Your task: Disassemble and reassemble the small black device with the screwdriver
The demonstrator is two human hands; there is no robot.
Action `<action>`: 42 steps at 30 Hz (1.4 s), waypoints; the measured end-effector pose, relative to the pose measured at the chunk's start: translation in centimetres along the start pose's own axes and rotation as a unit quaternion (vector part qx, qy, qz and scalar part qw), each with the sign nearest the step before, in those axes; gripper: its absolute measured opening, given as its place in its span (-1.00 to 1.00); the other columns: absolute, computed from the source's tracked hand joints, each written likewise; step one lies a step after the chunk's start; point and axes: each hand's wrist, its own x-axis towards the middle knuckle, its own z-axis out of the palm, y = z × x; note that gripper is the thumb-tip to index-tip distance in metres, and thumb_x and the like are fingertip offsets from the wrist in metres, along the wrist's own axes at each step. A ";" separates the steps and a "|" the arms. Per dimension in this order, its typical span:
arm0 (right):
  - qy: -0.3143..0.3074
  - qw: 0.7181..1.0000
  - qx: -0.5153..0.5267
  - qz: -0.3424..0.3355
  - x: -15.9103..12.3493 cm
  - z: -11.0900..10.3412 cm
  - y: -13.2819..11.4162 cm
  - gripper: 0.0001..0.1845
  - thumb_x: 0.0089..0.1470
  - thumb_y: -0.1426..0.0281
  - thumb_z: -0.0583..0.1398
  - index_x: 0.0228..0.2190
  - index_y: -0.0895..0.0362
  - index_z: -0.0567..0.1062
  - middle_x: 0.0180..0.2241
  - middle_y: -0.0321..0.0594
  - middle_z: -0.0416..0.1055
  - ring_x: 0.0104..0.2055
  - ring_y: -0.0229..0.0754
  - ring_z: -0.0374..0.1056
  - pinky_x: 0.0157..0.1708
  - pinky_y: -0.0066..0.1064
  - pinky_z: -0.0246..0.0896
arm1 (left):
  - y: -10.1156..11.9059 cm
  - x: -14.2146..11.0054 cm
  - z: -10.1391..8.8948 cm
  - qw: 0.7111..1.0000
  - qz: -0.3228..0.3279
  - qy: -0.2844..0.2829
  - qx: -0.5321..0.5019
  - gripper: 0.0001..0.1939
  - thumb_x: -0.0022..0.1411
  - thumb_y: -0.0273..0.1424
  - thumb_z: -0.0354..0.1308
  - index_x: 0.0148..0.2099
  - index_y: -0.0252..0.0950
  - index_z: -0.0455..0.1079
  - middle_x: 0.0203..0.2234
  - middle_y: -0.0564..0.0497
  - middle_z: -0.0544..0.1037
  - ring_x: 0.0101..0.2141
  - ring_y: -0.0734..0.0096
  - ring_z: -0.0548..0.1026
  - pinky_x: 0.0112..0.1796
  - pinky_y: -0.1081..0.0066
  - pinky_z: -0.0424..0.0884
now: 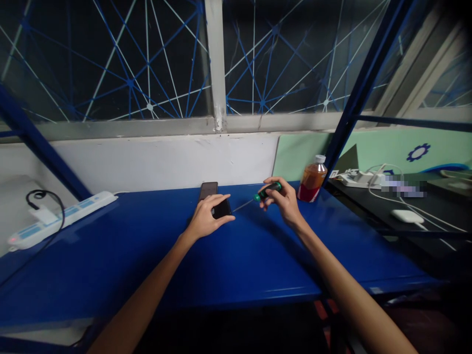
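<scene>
My right hand (283,199) is closed around a screwdriver (273,190) with a black and green handle. Its thin metal shaft points left and down, the tip at or close to a small black box-like object (221,210). That object is gripped between the thumb and fingers of my left hand (206,216); its kind cannot be made out. Just behind the left hand lies a dark flat rectangular thing (209,189), like a phone, partly covered by the hand.
The blue table (221,270) stands against a wall under windows. On its left lies a white power strip (79,215) with a plugged-in black cable. A drink bottle (312,179) stands at the back right. Beyond is a black table (368,201) with cables and a white charger (407,216).
</scene>
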 end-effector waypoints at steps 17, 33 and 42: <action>0.064 0.993 -0.091 -0.040 -0.1 0.2 0.1 -0.75 0.07 0.20 0.25 -0.32 0.12 0.39 -0.71 -0.46 0.26 -0.74 -0.32 0.27 -0.71 -0.50 0.16 | 0.5 -0.2 0.4 1.000 0.023 -0.019 0.000 -0.41 0.11 -0.10 0.29 0.16 -0.14 0.35 0.01 -0.11 0.49 0.02 0.07 0.43 0.02 0.03 0.36; 0.082 0.987 -0.126 -0.055 -0.3 0.2 0.3 -0.77 0.05 0.23 0.27 -0.38 0.12 0.38 -0.75 -0.49 0.22 -0.78 -0.36 0.19 -0.77 -0.53 0.07 | 0.6 -0.2 0.4 1.000 0.023 -0.020 0.004 -0.42 0.13 -0.12 0.29 0.17 -0.13 0.34 0.01 -0.10 0.48 0.02 0.08 0.42 0.02 0.05 0.35; 0.049 0.995 -0.068 -0.058 -0.2 0.0 0.4 -0.77 0.05 0.26 0.25 -0.29 0.12 0.38 -0.55 -0.35 0.38 -0.66 -0.30 0.34 -0.69 -0.48 0.20 | 0.7 -0.2 0.3 1.000 0.026 -0.013 -0.003 -0.39 0.13 -0.12 0.28 0.20 -0.10 0.28 0.03 -0.09 0.47 0.04 0.08 0.41 0.02 0.04 0.34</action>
